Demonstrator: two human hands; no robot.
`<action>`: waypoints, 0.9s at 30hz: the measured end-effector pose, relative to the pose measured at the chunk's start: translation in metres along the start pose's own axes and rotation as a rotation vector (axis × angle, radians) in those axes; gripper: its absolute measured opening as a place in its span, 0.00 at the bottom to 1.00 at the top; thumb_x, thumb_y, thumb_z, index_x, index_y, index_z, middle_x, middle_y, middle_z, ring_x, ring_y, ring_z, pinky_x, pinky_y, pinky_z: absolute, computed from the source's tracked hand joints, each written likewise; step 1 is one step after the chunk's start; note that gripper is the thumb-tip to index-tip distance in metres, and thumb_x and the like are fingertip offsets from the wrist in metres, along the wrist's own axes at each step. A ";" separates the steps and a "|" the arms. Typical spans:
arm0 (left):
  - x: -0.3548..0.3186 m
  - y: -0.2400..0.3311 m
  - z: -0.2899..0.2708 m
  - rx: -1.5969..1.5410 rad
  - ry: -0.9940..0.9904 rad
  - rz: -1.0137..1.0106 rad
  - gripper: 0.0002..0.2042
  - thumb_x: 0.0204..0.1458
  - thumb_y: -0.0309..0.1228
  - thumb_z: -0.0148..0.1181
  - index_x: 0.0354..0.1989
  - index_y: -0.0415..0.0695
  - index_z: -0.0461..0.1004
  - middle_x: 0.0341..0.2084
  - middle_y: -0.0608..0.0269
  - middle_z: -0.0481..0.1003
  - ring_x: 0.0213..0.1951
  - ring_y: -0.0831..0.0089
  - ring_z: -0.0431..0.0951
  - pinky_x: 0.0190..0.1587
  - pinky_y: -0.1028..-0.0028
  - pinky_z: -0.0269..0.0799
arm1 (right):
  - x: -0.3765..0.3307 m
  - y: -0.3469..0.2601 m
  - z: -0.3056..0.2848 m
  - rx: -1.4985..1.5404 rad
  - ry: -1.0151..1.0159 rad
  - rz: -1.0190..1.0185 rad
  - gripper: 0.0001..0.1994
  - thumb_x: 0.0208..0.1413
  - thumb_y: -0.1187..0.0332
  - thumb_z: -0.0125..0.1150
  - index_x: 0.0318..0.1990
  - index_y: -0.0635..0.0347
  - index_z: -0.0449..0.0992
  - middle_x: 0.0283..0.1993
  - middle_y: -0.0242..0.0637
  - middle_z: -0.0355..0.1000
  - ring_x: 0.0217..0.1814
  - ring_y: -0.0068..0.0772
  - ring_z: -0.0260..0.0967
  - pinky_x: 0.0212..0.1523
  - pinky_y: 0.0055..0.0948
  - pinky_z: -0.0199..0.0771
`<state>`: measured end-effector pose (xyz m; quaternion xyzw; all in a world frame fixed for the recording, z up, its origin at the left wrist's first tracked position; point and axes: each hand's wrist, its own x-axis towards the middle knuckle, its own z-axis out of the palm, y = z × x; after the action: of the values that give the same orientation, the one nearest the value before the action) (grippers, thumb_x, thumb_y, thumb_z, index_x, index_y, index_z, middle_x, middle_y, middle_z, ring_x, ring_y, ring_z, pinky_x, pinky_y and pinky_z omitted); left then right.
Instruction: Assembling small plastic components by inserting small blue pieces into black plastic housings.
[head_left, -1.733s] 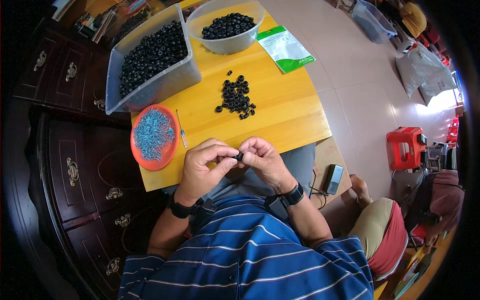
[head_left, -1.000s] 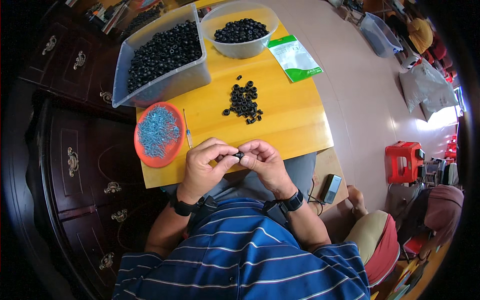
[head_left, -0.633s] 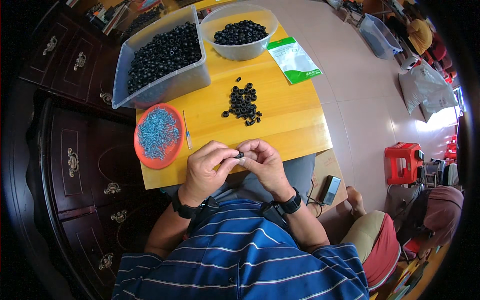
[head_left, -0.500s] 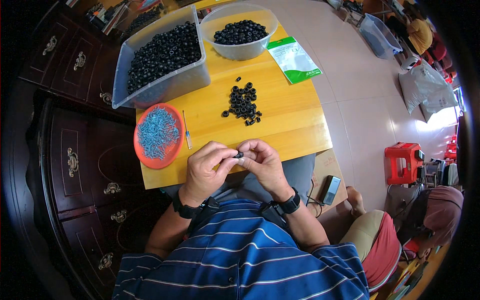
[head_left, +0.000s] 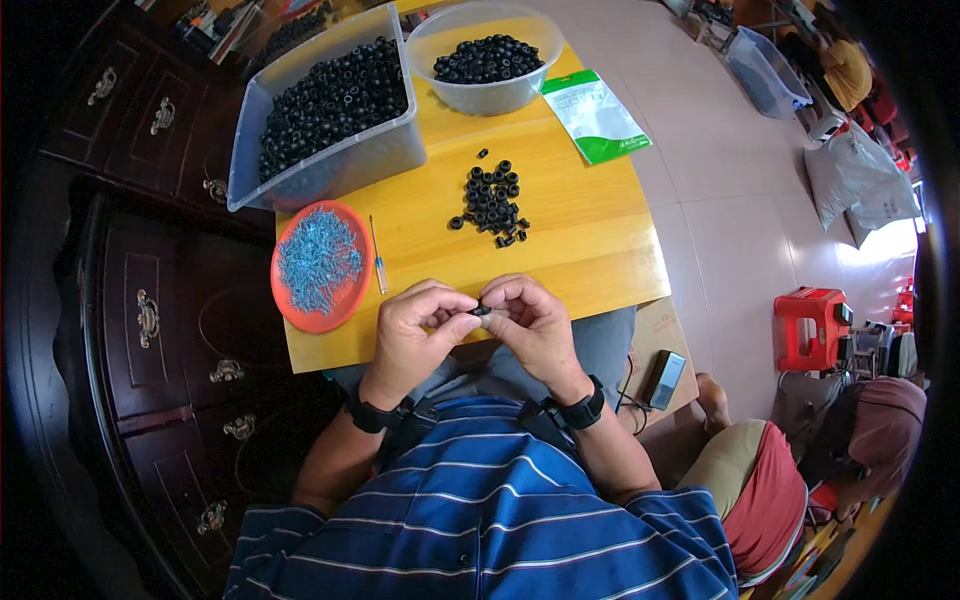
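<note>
Both hands meet over the near edge of the yellow wooden table [head_left: 580,255]. Between thumb and fingertips, my left hand [head_left: 420,322] pinches a small black ring-shaped part [head_left: 481,310]. My right hand [head_left: 532,318] grips the same part from the other side; the fingertips cover most of it. Beyond them lies a loose pile of black ring-shaped parts [head_left: 490,198]. To the left, an orange-red plate [head_left: 320,322] bears many small bluish metal pieces, perhaps screws [head_left: 318,260]. Beside it is a thin screwdriver [head_left: 380,262] with a clear handle.
At the far left of the table stands a clear plastic bin [head_left: 330,165] full of black parts. Next to it is a round clear tub [head_left: 490,98] and a green-and-white pouch [head_left: 597,118]. Dark drawers [head_left: 150,320] flank the left. Another person [head_left: 745,480] sits at lower right, near a red stool [head_left: 805,328].
The view has shifted slightly, so the table things appear a little to the right and higher. Both hands keep hold of the black part, with small finger movements.
</note>
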<state>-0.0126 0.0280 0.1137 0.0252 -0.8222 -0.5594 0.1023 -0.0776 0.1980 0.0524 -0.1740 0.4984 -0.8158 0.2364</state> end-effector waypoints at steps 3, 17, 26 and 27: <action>-0.004 -0.014 -0.001 -0.445 -0.067 -0.236 0.13 0.52 0.17 0.69 0.46 0.36 0.77 0.35 0.67 0.77 0.37 0.82 0.78 0.39 0.81 0.76 | 0.001 -0.004 0.001 0.024 -0.043 -0.023 0.09 0.57 0.87 0.62 0.43 0.65 0.76 0.48 0.32 0.72 0.48 0.19 0.73 0.50 0.21 0.77; 0.004 -0.002 -0.011 -0.260 -0.131 -0.222 0.16 0.49 0.19 0.73 0.47 0.39 0.81 0.31 0.72 0.75 0.29 0.88 0.72 0.33 0.85 0.70 | 0.002 -0.004 -0.001 0.064 -0.086 0.070 0.10 0.55 0.86 0.65 0.43 0.65 0.78 0.48 0.33 0.71 0.47 0.19 0.72 0.48 0.20 0.75; 0.011 0.003 -0.015 -0.077 -0.200 -0.161 0.19 0.47 0.20 0.73 0.49 0.40 0.82 0.29 0.70 0.73 0.26 0.85 0.70 0.30 0.83 0.69 | 0.005 -0.002 -0.007 0.022 -0.130 0.059 0.10 0.55 0.86 0.66 0.43 0.64 0.78 0.48 0.30 0.69 0.47 0.17 0.70 0.48 0.18 0.74; 0.012 0.005 -0.012 -0.073 -0.185 -0.178 0.18 0.47 0.20 0.74 0.48 0.39 0.81 0.29 0.69 0.73 0.26 0.85 0.71 0.30 0.83 0.69 | 0.005 -0.003 -0.007 0.022 -0.125 0.060 0.10 0.55 0.86 0.66 0.43 0.64 0.78 0.48 0.30 0.69 0.47 0.17 0.70 0.48 0.18 0.74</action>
<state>-0.0216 0.0165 0.1242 0.0424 -0.8017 -0.5958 -0.0231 -0.0861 0.2015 0.0518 -0.2071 0.4787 -0.8012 0.2933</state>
